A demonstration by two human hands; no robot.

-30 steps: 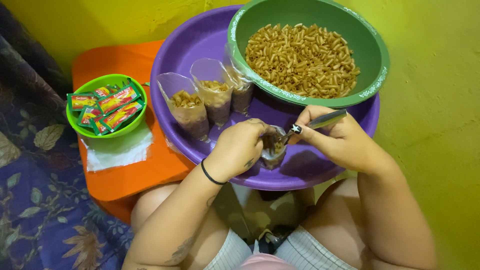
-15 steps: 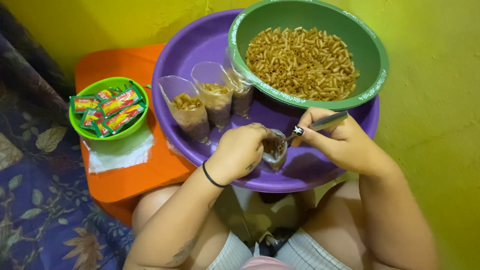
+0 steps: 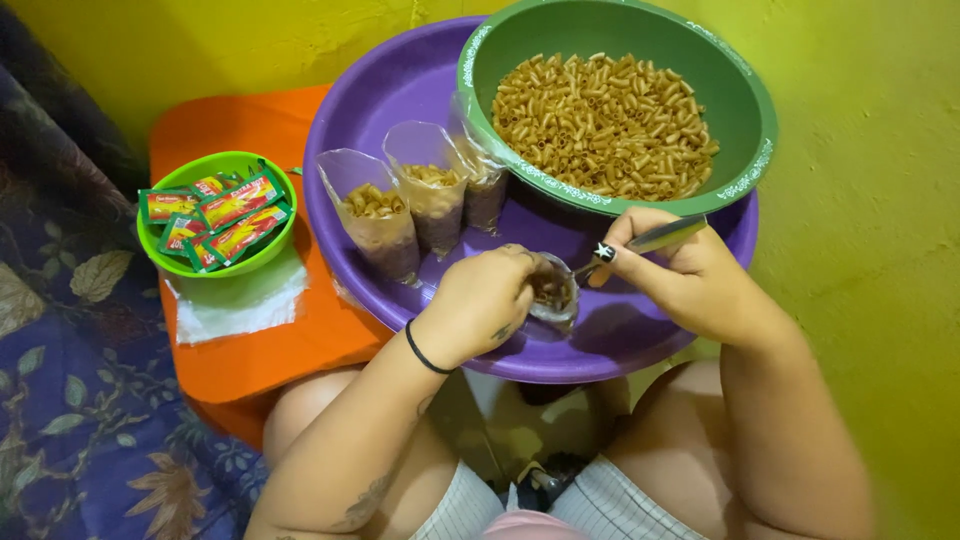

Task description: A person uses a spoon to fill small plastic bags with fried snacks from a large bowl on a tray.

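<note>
Macaroni fills the small clear bag that our left hand grips around its upper part, holding it upright over the near side of the purple basin. Our right hand is closed on the handle of a metal spoon, thumb and forefinger pinching it, and the spoon slants down so that its bowl end sits at the mouth of the bag, touching it; we cannot tell whether the spoon still carries any pasta. Inside the basin, on its far right side, rests a green bowl with a patterned rim, holding a heap of dry brown macaroni. Three filled clear bags stand in a row in the basin, left of the bowl, their tops open, the rightmost leaning against the bowl's wall. Left of the basin we see an orange stool carrying a small lime-green bowl full of red and green sachets, with a stack of clear plastic lying flat just in front of it. We wear a black band on the left wrist. A yellow-green wall stands behind and to the right.
</note>
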